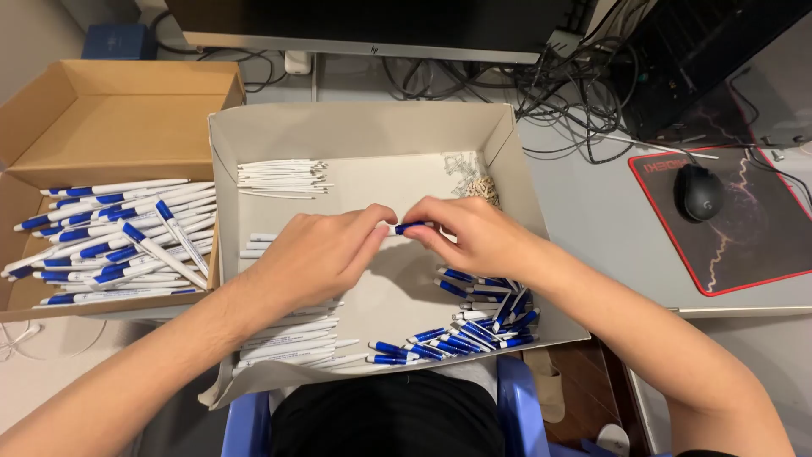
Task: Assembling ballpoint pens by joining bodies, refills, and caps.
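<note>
Blue plastic pen piece (409, 228) pinched betw. fingertips of left hand (317, 254) and right hand (469, 237), held over middle of shallow grey cardboard tray (364, 127). Blue pen pieces (474, 326) heaped at tray's near right; white pen barrels (288, 343) near left. Brown cardboard box (110, 110) w/ assembled white-blue pens (118, 241) left of tray.

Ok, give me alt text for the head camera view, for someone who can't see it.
Two hands, left hand and right hand, meet over a grey tray, pinching a blue pen part between them. Blue pen parts lie in the tray; finished pens fill a cardboard box at left.
</note>
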